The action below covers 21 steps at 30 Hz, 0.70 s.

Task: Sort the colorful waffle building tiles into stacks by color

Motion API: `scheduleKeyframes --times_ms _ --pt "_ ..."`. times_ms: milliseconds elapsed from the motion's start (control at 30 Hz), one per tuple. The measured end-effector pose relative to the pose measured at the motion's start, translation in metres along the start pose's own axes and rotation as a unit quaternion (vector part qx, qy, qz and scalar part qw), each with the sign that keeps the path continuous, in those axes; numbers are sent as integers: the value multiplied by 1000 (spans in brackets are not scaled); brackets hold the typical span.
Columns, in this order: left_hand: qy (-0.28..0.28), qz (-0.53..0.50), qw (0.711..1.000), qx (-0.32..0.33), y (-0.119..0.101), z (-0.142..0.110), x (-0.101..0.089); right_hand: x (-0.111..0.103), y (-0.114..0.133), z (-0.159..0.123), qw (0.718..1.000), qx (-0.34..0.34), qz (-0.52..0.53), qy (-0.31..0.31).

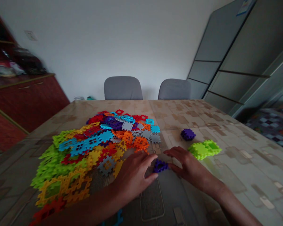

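Observation:
My left hand and my right hand meet over a small purple interlocking piece on the table. Both sets of fingers pinch it from either side. A wide heap of flat plastic interlocking tiles in green, yellow, blue, orange, red, grey and purple spreads to the left of my hands. A finished purple cube sits beyond my right hand. A lime green built shape lies just right of my right hand.
The table has a beige patterned cover. Two grey chairs stand at its far side. A red-brown cabinet is at the left and a grey wardrobe at the right.

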State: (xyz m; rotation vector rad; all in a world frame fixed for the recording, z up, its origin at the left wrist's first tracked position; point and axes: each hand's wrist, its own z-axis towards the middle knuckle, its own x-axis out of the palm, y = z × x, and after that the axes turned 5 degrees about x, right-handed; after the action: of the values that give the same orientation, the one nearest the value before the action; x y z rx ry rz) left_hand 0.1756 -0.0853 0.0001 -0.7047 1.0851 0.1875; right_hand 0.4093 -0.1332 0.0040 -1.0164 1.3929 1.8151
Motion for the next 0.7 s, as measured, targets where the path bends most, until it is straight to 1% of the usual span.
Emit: scheduleKeyframes --times_ms 100,167,300,433,533,633,700 --pt "18 -14 1000 2 10 -18 -10 7 7 1 997 -18 -9 68" --pt "32 -34 999 9 16 -32 -14 13 10 3 995 -18 -26 96" --pt "32 -63 997 26 27 -54 -18 20 13 11 992 -10 -59 108" --pt "23 -69 997 37 34 -65 -20 15 23 17 986 -8 -92 135" --pt "24 -52 997 54 31 -69 -24 11 30 19 981 -7 -121 154" --pt "17 -31 996 84 20 -74 -28 15 33 22 974 -12 -164 153" --pt "36 -23 993 112 13 -77 -30 19 32 24 969 -19 -192 153"
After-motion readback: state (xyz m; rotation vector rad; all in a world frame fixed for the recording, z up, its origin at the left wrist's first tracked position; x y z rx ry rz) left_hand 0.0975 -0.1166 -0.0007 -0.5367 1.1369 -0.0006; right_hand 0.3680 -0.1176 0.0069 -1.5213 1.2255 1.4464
